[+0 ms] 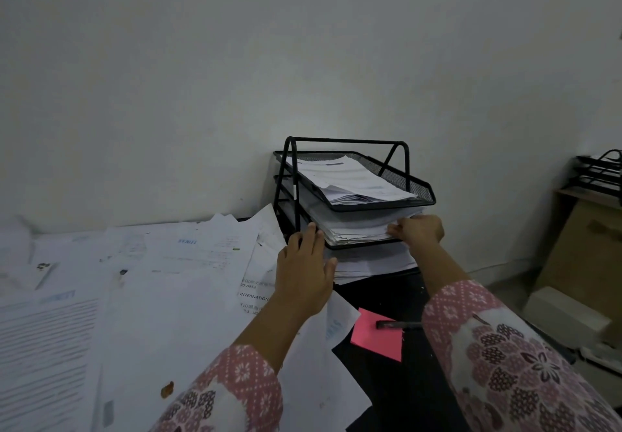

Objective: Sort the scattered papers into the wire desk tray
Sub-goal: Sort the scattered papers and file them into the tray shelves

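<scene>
A black wire desk tray (pixel 397 174) with three tiers stands against the wall, each tier stacked with white papers. My right hand (pixel 417 229) holds the front right corner of the middle tier's paper stack (pixel 356 229), fingers curled on its edge. My left hand (pixel 304 268) lies open with straight fingers against the tray's front left, beside the bottom stack (pixel 373 263). Scattered white papers (pixel 151 280) cover the dark table to the left.
A pink sticky note (pixel 373 339) with a black pen (pixel 399 325) on it lies on the dark table (pixel 397 394) between my arms. At the far right stand another black tray (pixel 599 172) on a shelf and cardboard boxes (pixel 585 256).
</scene>
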